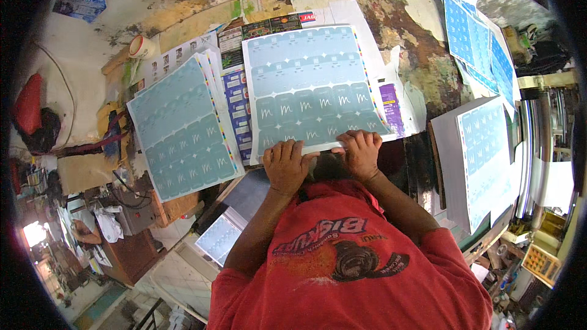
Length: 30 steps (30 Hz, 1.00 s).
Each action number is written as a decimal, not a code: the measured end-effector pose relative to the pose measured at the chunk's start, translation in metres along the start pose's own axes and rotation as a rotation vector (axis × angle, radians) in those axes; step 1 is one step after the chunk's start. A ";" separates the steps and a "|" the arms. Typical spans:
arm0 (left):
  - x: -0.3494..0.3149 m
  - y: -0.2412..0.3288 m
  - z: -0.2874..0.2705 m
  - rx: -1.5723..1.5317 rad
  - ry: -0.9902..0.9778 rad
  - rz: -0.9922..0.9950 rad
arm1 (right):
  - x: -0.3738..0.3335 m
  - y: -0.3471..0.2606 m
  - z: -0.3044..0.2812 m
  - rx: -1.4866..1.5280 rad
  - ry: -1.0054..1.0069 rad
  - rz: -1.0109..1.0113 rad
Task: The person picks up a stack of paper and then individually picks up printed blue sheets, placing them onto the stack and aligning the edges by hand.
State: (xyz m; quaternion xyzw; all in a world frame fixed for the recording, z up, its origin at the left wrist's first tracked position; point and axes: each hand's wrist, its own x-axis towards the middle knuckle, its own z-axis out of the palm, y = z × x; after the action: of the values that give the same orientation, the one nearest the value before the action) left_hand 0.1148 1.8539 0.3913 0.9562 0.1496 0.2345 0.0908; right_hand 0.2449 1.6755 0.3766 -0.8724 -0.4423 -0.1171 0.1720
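Note:
In front of me lies a large printed sheet point(306, 73), pale blue above and grey-teal below, with rows of label shapes and a strip of colour marks down its right side. My left hand point(285, 164) grips its near edge left of the middle, fingers curled over the top. My right hand point(361, 150) holds the same edge further right, its fingers bent over the paper. Both thumbs point inward along the edge. The near edge bends up slightly at its right corner. Whether one sheet or several are in my hands, I cannot tell.
A fanned pile of similar sheets point(183, 128) lies at left. To the right stands a tall stack of printed sheets point(483, 153); brighter blue sheets point(477, 43) hang or lean behind it. A white cup point(142, 47) sits at the far left of the stained worktop point(403, 18).

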 end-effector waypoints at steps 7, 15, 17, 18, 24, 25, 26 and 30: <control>-0.001 -0.011 0.023 -0.102 -0.190 -0.102 | 0.007 0.003 0.013 0.037 -0.273 0.062; 0.035 -0.024 0.027 -0.243 -0.410 -0.198 | 0.050 0.008 0.001 0.147 -0.563 0.157; 0.041 -0.027 0.028 -0.239 -0.484 -0.212 | 0.059 0.010 0.003 0.155 -0.621 0.165; 0.040 -0.027 0.030 -0.236 -0.492 -0.215 | 0.058 0.011 0.007 0.165 -0.620 0.159; 0.024 -0.024 0.030 -0.140 -0.347 -0.105 | 0.048 0.007 0.003 0.082 -0.533 0.121; 0.014 -0.021 0.028 -0.116 -0.303 -0.076 | 0.036 0.003 0.000 0.062 -0.471 0.105; 0.000 -0.018 0.030 -0.091 -0.263 -0.052 | 0.020 0.001 0.001 0.046 -0.414 0.086; -0.043 -0.014 0.023 -0.098 -0.224 -0.064 | -0.038 0.014 0.003 0.051 -0.435 0.152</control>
State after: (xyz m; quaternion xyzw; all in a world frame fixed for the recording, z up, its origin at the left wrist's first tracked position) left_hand 0.0858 1.8508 0.3494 0.9656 0.1574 0.1303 0.1612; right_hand 0.2344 1.6413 0.3576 -0.9032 -0.4050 0.0984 0.1029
